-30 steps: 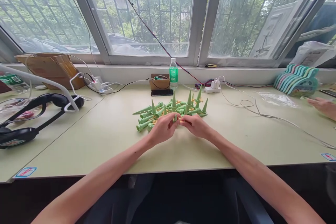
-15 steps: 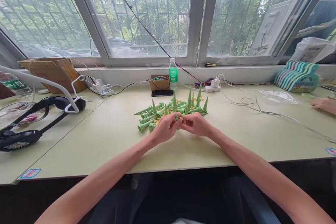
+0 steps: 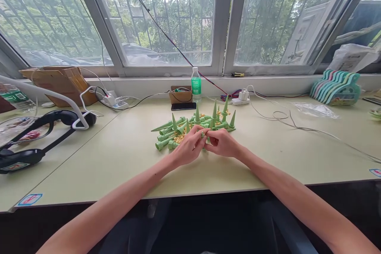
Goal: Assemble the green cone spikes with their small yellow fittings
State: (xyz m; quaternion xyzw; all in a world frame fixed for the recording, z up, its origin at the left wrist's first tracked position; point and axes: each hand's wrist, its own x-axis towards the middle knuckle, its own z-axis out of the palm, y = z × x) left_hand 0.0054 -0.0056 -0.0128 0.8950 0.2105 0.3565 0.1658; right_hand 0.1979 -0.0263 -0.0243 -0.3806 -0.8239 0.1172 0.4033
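My left hand [image 3: 190, 145] is closed around a green plastic plant watering spike [image 3: 202, 135], mostly hidden by the fingers. Against it, my right hand [image 3: 222, 143] is closed in a pinch, its fingertips meeting those of the left; whatever they grip is too small and covered to make out. Just beyond both hands lies a pile of green watering spikes [image 3: 163, 144], some standing with their cone tips up, others on their sides. Small yellow-orange valve pieces [image 3: 179, 139] are scattered among them.
Behind the pile are a black phone [image 3: 183, 106], a small cardboard box [image 3: 181, 95] and a water bottle [image 3: 196, 85]. A black headset [image 3: 44, 137] lies at left. White cables [image 3: 293, 121] cross the right side of the table [image 3: 119, 174], near teal plastic items [image 3: 335, 87].
The spike between my hands has turned, so its upright tip shows less. My fingers have shifted slightly around it. Another person's hand at the right edge has gone out of view.
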